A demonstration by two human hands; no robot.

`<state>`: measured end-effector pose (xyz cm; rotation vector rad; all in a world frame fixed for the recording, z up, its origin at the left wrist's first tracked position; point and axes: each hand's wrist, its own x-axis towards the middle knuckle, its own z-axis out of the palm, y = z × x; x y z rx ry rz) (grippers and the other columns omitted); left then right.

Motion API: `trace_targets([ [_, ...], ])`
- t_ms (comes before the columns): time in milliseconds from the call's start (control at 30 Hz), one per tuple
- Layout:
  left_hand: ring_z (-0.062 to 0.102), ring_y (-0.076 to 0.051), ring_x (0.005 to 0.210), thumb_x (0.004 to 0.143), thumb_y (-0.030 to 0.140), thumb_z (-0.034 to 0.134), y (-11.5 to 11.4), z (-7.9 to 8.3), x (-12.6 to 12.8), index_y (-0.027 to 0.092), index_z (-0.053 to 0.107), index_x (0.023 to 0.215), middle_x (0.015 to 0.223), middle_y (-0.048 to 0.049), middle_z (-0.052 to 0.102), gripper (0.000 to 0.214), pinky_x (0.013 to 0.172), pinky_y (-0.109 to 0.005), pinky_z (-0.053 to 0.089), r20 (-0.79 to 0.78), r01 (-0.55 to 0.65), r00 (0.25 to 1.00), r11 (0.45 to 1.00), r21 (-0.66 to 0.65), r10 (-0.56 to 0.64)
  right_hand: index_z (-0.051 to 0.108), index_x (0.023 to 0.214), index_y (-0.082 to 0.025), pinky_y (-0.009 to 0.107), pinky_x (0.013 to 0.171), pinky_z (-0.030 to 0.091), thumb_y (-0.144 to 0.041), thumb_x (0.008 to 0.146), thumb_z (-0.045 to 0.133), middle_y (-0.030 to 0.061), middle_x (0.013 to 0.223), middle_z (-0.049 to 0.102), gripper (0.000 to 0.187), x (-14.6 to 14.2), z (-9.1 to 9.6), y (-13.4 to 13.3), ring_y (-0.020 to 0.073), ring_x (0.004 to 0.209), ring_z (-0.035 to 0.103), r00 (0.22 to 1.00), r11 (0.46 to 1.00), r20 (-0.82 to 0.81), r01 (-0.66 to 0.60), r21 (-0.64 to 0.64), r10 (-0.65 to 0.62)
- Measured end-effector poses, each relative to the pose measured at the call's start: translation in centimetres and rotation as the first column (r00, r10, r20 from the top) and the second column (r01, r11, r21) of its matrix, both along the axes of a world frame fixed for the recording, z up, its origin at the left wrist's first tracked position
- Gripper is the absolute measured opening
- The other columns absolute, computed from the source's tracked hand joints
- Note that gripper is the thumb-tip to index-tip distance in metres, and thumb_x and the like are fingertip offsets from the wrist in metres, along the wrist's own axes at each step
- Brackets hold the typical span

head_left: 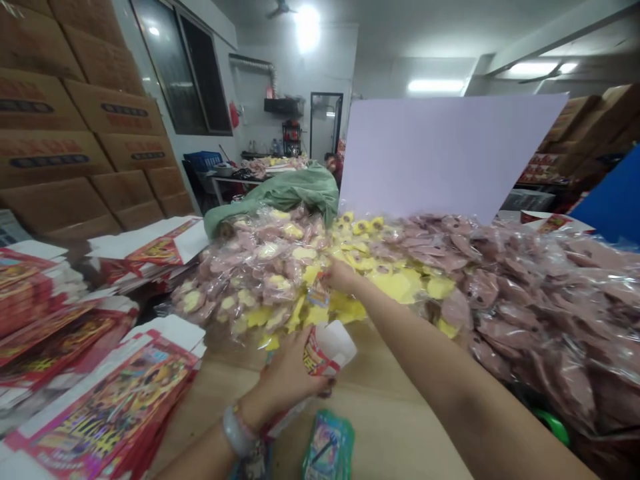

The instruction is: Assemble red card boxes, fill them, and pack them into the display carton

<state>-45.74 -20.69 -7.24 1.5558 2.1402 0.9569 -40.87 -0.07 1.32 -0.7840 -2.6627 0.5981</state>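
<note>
My left hand [287, 377] is closed around a small red and white printed carton [325, 353], its open white flap facing the pile. A pale bracelet [239, 432] sits on that wrist. My right hand [341, 275] reaches forward into a heap of yellow packets [395, 283] and its fingers pinch a small packet [319, 292] at the heap's near edge. Pink packets in clear wrap [255, 267] lie to the left of the yellow ones.
Flat printed cartons [105, 400] are stacked at the left on the wooden table [380, 407]. A big mound of pink packets [550, 300] fills the right. A teal packet [327, 447] lies near me. Brown boxes [75, 133] line the left wall; a lilac board [445, 153] stands behind.
</note>
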Motion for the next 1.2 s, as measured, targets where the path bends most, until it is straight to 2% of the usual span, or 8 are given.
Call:
trace_targets([
  [167,0.04,-0.031,0.114,0.06,0.048,0.066,-0.2,-0.3,0.8,0.014,0.031,0.131,0.122,-0.0141,0.044,0.086,0.094,-0.044,0.034,-0.242,-0.12,0.961,0.99,0.075,0.135,0.066,0.08,-0.014,0.037,0.085,0.034,-0.019,0.079,0.049,0.0114,0.088,0.063,0.017,4.1,1.6,-3.0,0.0229,0.09,0.054,0.995,0.992,-0.064,0.084,0.092,-0.078],
  [467,0.038,-0.033,0.111,0.059,0.051,0.065,1.0,0.7,7.5,0.01,0.024,0.135,0.121,-0.0166,0.043,0.096,0.096,-0.048,0.028,-0.434,0.09,0.901,0.974,0.207,0.008,0.059,0.069,-0.018,0.03,0.061,0.042,-0.037,0.078,0.049,0.0029,0.066,0.057,0.023,20.2,-3.1,-7.5,0.0186,0.065,0.051,0.933,0.922,-0.211,0.218,-0.319,-0.293],
  [633,0.038,-0.034,0.11,0.06,0.051,0.063,0.7,1.3,11.3,0.012,0.025,0.135,0.121,-0.0165,0.042,0.092,0.095,-0.051,0.027,-0.451,0.184,0.889,0.965,0.189,-0.081,0.058,0.098,-0.026,0.034,0.077,0.044,-0.029,0.077,0.053,0.0026,0.091,0.062,0.022,20.8,-2.1,-10.2,0.0194,0.082,0.055,0.965,0.789,-0.259,-0.132,-0.6,-0.036],
  [733,0.034,-0.037,0.115,0.057,0.05,0.066,0.2,1.2,13.3,0.012,0.024,0.136,0.126,-0.0176,0.039,0.097,0.099,-0.052,0.023,-0.337,0.094,0.941,0.98,0.174,-0.03,0.052,0.108,-0.026,0.036,0.077,0.045,-0.039,0.077,0.055,0.0041,0.097,0.061,0.034,21.6,-1.7,-11.7,0.0197,0.085,0.056,0.925,0.636,-0.316,-0.115,-0.763,-0.212],
  [867,0.029,-0.035,0.121,0.054,0.039,0.072,-1.3,1.8,15.2,0.014,0.02,0.138,0.131,-0.0153,0.035,0.102,0.102,-0.048,0.023,0.037,0.102,0.994,0.991,0.087,-0.106,0.064,0.08,-0.019,0.03,0.07,0.044,-0.039,0.079,0.055,0.0026,0.075,0.062,0.022,24.4,-1.7,-13.0,0.0176,0.071,0.054,0.97,0.714,-0.237,-0.131,-0.687,-0.049],
  [967,0.041,-0.026,0.116,0.066,0.038,0.067,-2.9,2.4,16.2,0.021,0.019,0.138,0.128,-0.0087,0.044,0.087,0.097,-0.038,0.036,0.54,0.411,0.751,0.909,0.07,-0.381,0.066,0.075,-0.015,0.025,0.058,0.041,-0.042,0.081,0.051,0.0015,0.066,0.06,0.031,27.2,-1.6,-13.6,0.0145,0.061,0.051,0.978,0.567,-0.115,-0.196,-0.8,0.175],
  [1100,0.05,-0.023,0.11,0.076,0.047,0.057,-5.0,1.0,18.1,0.02,0.011,0.138,0.126,-0.0108,0.047,0.081,0.092,-0.035,0.041,0.839,0.385,0.417,0.904,0.186,-0.35,0.067,0.079,-0.021,0.029,0.067,0.044,-0.047,0.071,0.062,0.0046,0.078,0.064,0.027,30.7,-2.7,-15.7,0.0204,0.076,0.055,0.851,0.708,-0.267,0.16,-0.688,-0.452],
  [1200,0.055,-0.023,0.103,0.073,0.047,0.059,-6.4,-0.7,19.8,0.018,0.014,0.135,0.124,-0.0134,0.049,0.081,0.088,-0.035,0.044,0.835,0.296,0.479,0.945,0.137,-0.271,0.065,0.092,-0.025,0.034,0.08,0.043,-0.048,0.069,0.064,0.0063,0.093,0.065,0.032,32.2,-5.0,-18.5,0.0241,0.091,0.056,0.556,0.462,-0.266,0.245,-0.853,-0.787],
])
